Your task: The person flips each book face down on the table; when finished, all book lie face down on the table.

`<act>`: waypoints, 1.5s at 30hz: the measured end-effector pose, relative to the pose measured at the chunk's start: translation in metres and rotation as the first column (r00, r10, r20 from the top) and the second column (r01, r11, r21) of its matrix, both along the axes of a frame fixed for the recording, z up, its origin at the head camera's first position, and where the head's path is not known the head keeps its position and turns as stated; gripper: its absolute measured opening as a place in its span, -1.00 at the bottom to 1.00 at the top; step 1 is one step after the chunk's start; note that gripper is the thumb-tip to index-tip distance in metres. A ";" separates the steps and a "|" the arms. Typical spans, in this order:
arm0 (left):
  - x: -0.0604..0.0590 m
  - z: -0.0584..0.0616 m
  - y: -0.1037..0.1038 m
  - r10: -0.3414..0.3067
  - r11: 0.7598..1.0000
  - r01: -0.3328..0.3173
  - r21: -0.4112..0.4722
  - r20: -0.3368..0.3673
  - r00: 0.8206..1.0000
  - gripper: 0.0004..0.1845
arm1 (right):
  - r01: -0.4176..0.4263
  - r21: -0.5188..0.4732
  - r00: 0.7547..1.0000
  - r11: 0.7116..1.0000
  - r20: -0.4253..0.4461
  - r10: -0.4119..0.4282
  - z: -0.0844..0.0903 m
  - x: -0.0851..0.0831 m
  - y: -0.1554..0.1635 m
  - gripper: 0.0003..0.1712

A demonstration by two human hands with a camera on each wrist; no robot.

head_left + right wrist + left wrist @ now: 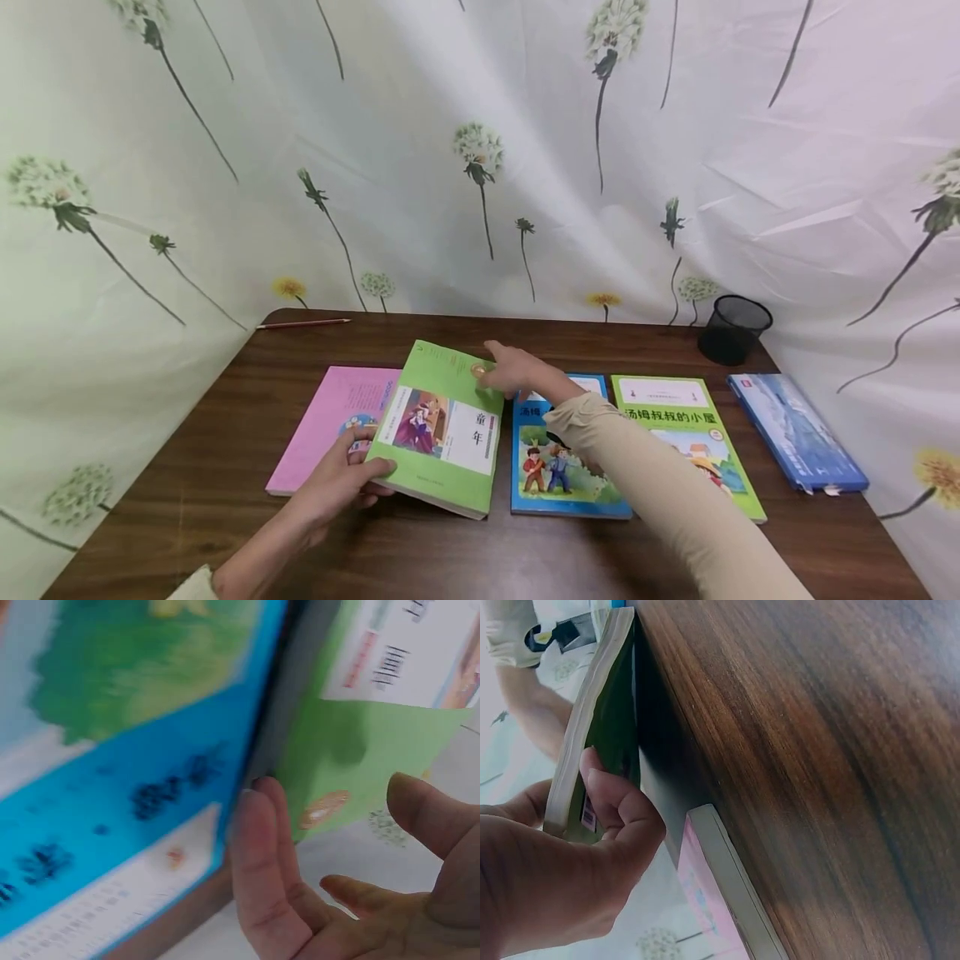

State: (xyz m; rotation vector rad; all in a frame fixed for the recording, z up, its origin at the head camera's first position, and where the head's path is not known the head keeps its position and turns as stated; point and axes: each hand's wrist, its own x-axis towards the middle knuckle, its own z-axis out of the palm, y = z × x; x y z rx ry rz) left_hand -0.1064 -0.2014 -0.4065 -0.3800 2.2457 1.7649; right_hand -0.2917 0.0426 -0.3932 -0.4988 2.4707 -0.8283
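A green book (431, 375) is raised at a tilt off the table, and its left edge overlaps a pink book (322, 425). My left hand (337, 483) grips the lower left corner; in the left wrist view, its curled fingers (626, 802) lie under the back cover. At the upper right corner is my right hand (517, 371). In the right wrist view, its fingers (259, 877) extend beside the spine, with the thumb held apart from the cover. A blue book (558, 479) lies just to the right, partly hidden by my right forearm.
Farther right on the brown table (247, 417) lie another green book (663, 400) and a thick blue book (798, 429). A black mesh pen holder (733, 333) stands at the back right, and a pencil (303, 323) lies at the back left. A dandelion-print curtain (420, 167) hangs behind.
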 end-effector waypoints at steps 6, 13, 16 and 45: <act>0.001 0.004 0.002 0.001 1.000 -0.001 0.006 -0.029 1.000 -0.37 | -0.078 -0.035 0.996 0.996 0.042 0.079 0.018 0.006 -0.020 -0.12; 0.001 0.016 0.007 -0.002 1.000 0.001 -0.009 -0.080 0.997 -0.41 | -0.049 -0.081 0.993 0.995 0.100 0.057 0.040 0.017 -0.049 -0.08; 0.002 0.023 0.010 -0.004 1.000 0.002 -0.024 -0.102 0.995 -0.40 | -0.003 -0.096 0.993 0.995 0.114 0.014 0.047 0.020 -0.058 -0.04; 0.011 0.047 0.053 -0.066 0.987 0.005 -0.159 -0.379 0.923 -0.49 | 0.092 0.173 0.991 0.980 -0.116 -0.073 0.100 0.023 -0.094 0.12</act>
